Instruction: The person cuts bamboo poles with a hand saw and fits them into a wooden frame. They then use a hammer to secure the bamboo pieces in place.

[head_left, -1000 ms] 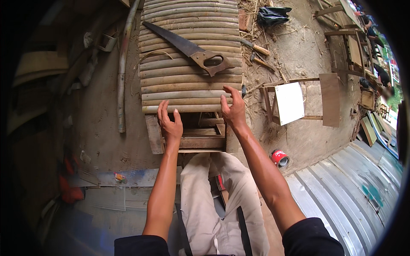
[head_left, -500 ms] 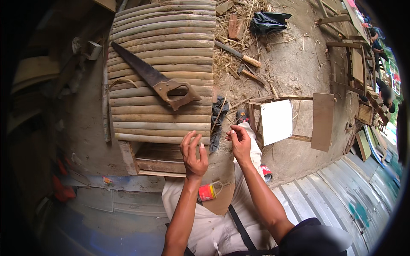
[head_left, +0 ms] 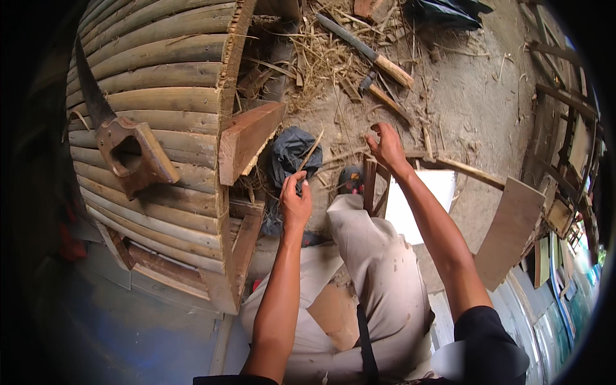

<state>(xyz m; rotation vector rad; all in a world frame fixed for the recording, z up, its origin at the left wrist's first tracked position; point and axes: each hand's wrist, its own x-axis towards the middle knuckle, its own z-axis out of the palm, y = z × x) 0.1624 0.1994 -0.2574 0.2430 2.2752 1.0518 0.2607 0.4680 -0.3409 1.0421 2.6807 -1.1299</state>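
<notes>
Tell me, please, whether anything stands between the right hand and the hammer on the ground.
Nothing visible does: only ground shows between the right hand and the hammer, whose wooden handle lies just beyond the fingers in this view.

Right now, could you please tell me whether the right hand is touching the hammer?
Apart: the head view shows a strip of ground between the right hand and the hammer.
</notes>
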